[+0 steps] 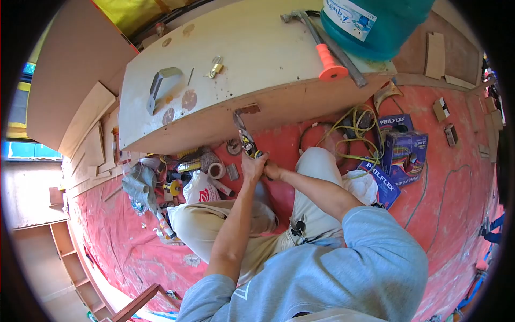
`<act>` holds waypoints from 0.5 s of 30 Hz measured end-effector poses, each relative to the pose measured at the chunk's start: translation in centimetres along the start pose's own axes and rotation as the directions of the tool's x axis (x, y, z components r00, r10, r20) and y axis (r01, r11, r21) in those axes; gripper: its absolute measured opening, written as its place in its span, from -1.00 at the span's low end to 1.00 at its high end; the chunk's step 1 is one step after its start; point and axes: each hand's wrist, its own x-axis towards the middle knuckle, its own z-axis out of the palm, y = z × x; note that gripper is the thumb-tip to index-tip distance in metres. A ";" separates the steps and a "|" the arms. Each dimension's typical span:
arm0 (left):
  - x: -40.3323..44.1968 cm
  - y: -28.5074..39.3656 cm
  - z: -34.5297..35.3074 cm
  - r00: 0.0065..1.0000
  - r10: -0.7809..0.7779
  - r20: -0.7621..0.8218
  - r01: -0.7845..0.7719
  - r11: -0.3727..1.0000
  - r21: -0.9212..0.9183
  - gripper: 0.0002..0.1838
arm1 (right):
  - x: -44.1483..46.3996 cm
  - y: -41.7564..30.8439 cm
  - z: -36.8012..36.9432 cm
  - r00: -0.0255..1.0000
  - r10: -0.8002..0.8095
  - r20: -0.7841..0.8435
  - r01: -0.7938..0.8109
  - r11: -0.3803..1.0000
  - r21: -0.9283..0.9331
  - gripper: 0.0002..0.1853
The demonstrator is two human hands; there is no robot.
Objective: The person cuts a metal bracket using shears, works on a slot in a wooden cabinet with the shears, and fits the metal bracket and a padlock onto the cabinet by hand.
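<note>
My left hand [253,165] is closed around the grip of a hand tool with a black-and-yellow handle and a narrow grey metal front [244,134]; its exact kind is unclear. Pressed close against it, my right hand [273,171] has its fingers curled at the rear end of the same tool. The tool's tip reaches a dark rectangular cutout [249,109] in the side edge of a large pale board [230,59]. On the board's top lie a bent metal handle [157,86], a brass padlock [216,68] and a thin metal piece [191,76].
A hammer with an orange grip [325,56] lies beside a teal water container [375,27]. Blue Philflex boxes [405,153] and yellow cable [357,126] sit right of my legs. Tape rolls [216,170], a white bag [199,188] and tools clutter the red floor sheet [118,236].
</note>
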 end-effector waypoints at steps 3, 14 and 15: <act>0.1 0.0 0.1 0.999 -0.044 -0.016 0.046 0.988 0.149 -0.39 | -0.2 -0.2 0.1 0.998 -0.051 -0.027 0.048 0.994 -0.101 -0.76; -1.1 2.2 -0.5 0.996 -0.072 -0.045 0.079 0.977 0.197 -0.54 | -0.2 -0.1 0.3 0.997 -0.071 -0.009 0.070 0.993 -0.099 -0.74; -1.2 2.2 -0.3 0.997 -0.060 -0.055 0.070 0.976 0.204 -0.54 | -0.3 -0.3 0.2 0.999 -0.037 -0.021 0.034 0.993 -0.117 -0.76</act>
